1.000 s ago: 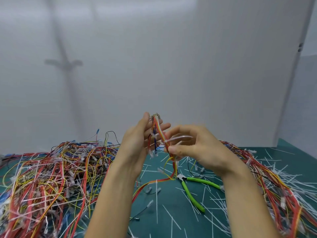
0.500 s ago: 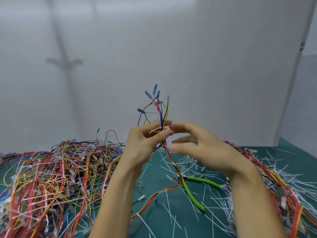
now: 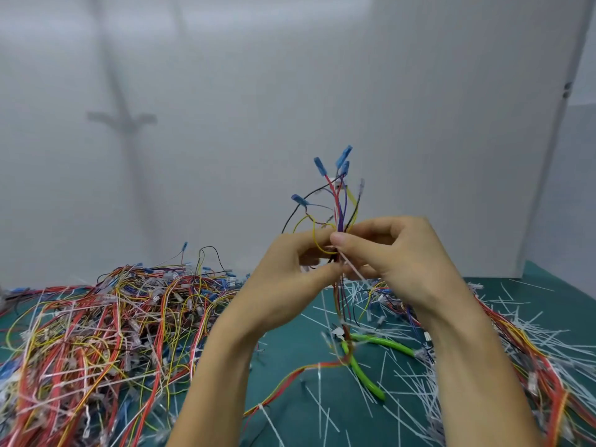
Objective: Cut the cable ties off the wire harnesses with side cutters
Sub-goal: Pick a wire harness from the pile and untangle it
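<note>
Red and yellow harness heap [image 3: 96, 333] lies left on the mat [image 3: 290, 350]. At centre the left hand [image 3: 290, 279] pinches one harness [image 3: 338, 208] upright. The right hand [image 3: 396, 262], touching the left, pinches that bundle's white tie [image 3: 353, 270]. Cutters [image 3: 364, 373] lie unheld below. We judge the step to be finding the tie; next, the right hand must let go and fetch the cutters. Offcuts [image 3: 503, 321] litter the right.

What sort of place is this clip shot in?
Probably a workshop bench for wire-harness rework: a green mat heaped with coloured wire harnesses, littered with cut white cable ties, green-handled side cutters lying among them, and a plain white wall behind.
</note>
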